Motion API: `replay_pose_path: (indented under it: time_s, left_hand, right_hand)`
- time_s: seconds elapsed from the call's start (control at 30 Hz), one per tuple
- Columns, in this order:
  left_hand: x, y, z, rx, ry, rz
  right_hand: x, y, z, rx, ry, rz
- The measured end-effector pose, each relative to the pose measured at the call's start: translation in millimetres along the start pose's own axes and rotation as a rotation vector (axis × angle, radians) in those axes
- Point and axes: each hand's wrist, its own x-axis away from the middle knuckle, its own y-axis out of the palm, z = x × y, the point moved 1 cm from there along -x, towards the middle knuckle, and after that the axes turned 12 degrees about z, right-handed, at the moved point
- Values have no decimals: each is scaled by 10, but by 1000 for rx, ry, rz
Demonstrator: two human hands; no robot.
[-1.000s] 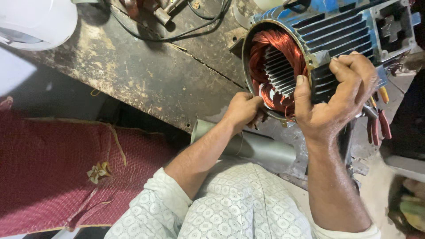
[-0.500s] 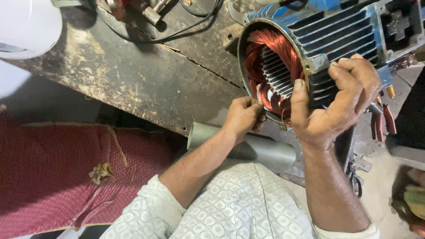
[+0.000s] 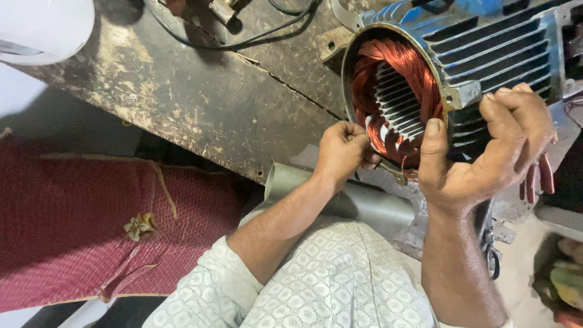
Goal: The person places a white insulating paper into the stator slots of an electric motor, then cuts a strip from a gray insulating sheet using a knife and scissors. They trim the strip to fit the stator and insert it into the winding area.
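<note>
A worn, dark, paint-flecked table (image 3: 182,97) spreads out to the left of both hands and carries a blue finned electric motor housing (image 3: 486,54), lying on its side with the open end facing the person. Inside that opening, just above the left hand, sits a ring of copper-coloured wire windings (image 3: 419,79) around pale slotted steel laminations (image 3: 398,106). The right hand (image 3: 486,158) clasps the housing's rim, thumb pressed against the front edge and fingers curled over the fins, a closed grip on the motor housing. The left hand (image 3: 343,152) is bunched at the lower edge of the opening, fingers pinched together against the windings; whether anything lies between them cannot be told. Below the left hand a grey metal tube (image 3: 364,203) lies across the person's lap. Red-handled pliers (image 3: 537,176) show just behind the right hand.
</note>
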Motion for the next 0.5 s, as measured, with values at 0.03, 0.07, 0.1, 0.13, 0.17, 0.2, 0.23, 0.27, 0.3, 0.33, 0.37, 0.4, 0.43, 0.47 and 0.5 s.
replay_pose_path:
  time_s: [0.03,0.07,0.1,0.13,0.17,0.2,0.23,0.27,0.3,0.33,0.37,0.4,0.43,0.47,0.5]
  left_hand:
    - [-6,16,-10,-4,11,9]
    - [7,28,-17,-9,18,17]
    - [-1,39,-16,-14,30,24]
    - [-12,54,-9,-64,84,54]
    - [4,55,-9,-118,131,86]
    - [36,54,-16,-174,171,121]
    - [55,48,-21,-165,131,107]
    - [61,40,-17,-153,97,92]
    - [58,22,1,-141,78,79]
    - [65,-9,18,-105,63,53]
    - [68,-46,38,-70,48,22]
    - [67,-65,58,-34,31,-13]
    - [52,-85,78,-143,17,-40]
    - [40,-130,103,-252,-4,-61]
    - [42,-167,112,-359,-32,-76]
  right_hand:
    - [-2,18,6,-1,8,9]
    - [-4,27,-10,1,19,15]
    - [-4,38,-14,2,26,26]
    - [-7,43,-17,-4,9,20]
    - [-6,27,-32,-8,-2,10]
    - [-1,-8,-47,-11,-8,-6]
    - [5,-31,-59,-2,0,-11]
    - [5,-48,-55,6,2,-11]
    - [10,-57,-60,7,0,0]
    - [18,-69,-65,-5,22,-18]
    - [26,-92,-73,-14,42,-34]
    - [22,-100,-68,-16,47,-40]
    - [21,-108,-64,-19,53,-46]
    - [14,-106,-58,-22,49,-49]
    - [15,-100,-57,-29,40,-52]
